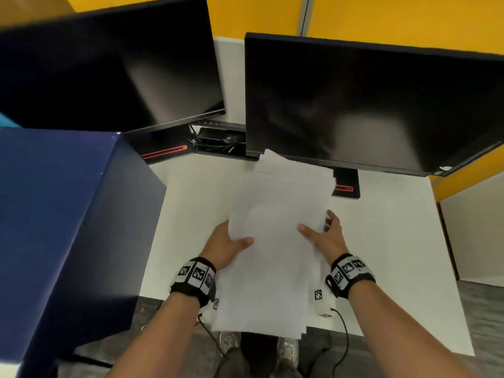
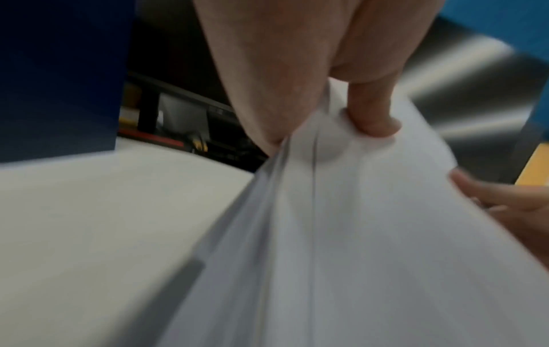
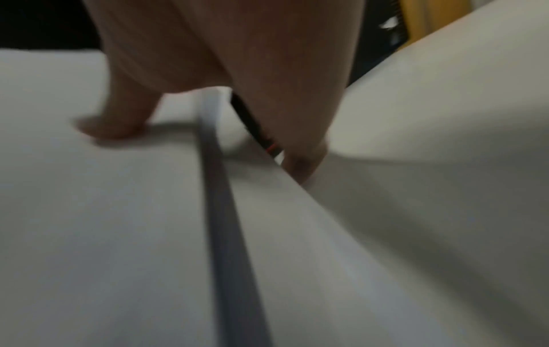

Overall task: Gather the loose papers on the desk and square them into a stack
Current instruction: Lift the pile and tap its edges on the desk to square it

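Note:
A thick sheaf of white papers [image 1: 278,227] hangs above the white desk [image 1: 387,255], long side running away from me. Its sheets are fanned unevenly at the far and near ends. My left hand [image 1: 231,245] grips the left edge, thumb on top and fingers hidden under the sheets. My right hand [image 1: 323,233] grips the right edge the same way. The left wrist view shows my left hand [image 2: 371,117] pinching the papers [image 2: 356,234]. The blurred right wrist view shows my right hand [image 3: 237,58] with its thumb on the papers [image 3: 118,223].
Two dark monitors [image 1: 368,105] [image 1: 109,72] stand at the back of the desk, on black bases with red trim [image 1: 346,186]. A tall dark blue box [image 1: 60,227] rises at the left. Cables [image 1: 343,339] hang over the desk's front edge.

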Motion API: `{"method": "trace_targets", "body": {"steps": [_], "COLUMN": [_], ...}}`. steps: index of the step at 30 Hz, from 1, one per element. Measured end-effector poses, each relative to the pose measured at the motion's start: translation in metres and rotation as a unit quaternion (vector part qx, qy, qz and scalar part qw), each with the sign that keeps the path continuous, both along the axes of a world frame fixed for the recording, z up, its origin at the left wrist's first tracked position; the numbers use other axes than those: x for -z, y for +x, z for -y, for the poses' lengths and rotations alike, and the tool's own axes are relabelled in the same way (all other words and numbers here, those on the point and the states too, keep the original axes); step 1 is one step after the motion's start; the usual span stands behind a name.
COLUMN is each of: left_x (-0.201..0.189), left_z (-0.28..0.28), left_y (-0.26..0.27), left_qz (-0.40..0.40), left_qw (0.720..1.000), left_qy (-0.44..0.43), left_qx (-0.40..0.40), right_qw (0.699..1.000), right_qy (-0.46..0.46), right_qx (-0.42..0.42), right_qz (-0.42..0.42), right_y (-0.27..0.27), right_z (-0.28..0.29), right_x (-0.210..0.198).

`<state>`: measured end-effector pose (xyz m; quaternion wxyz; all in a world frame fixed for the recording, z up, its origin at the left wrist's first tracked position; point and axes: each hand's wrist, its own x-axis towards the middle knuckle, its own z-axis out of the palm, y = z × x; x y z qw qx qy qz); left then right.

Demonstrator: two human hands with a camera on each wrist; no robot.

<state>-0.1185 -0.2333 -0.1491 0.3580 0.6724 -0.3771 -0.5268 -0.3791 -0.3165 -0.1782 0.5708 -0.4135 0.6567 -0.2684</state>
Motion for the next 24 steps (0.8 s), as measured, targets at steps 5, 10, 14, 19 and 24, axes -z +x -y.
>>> {"method": "trace_targets", "body": {"steps": [5, 10, 14, 19, 24], "left_x": [-0.066, -0.110, -0.111, -0.095, -0.109], "left_z": [0.000, -0.004, 0.003, 0.014, 0.025], "left_y": [0.008, -0.014, -0.024, -0.032, -0.036], "left_qz": [-0.046, -0.060, -0.041, -0.018, -0.005], "left_qw": [0.992, 0.967, 0.963, 0.974, 0.973], "left_qy": [-0.099, -0.214, -0.244, -0.206, -0.218], "left_qx": [-0.058, -0.126, -0.109, -0.088, -0.080], "right_qw": [0.979, 0.949, 0.947, 0.967, 0.958], "right_qy": [-0.102, -0.285, -0.300, -0.231, -0.268], "right_qx": [-0.061, -0.018, -0.010, -0.022, 0.007], "right_qz": [0.166, 0.132, 0.114, 0.105, 0.103], "right_y": [-0.010, -0.008, -0.014, -0.018, -0.009], "right_z": [-0.017, -0.035, -0.034, -0.028, -0.021], "right_x": [-0.092, -0.161, -0.157, -0.136, -0.145]}}
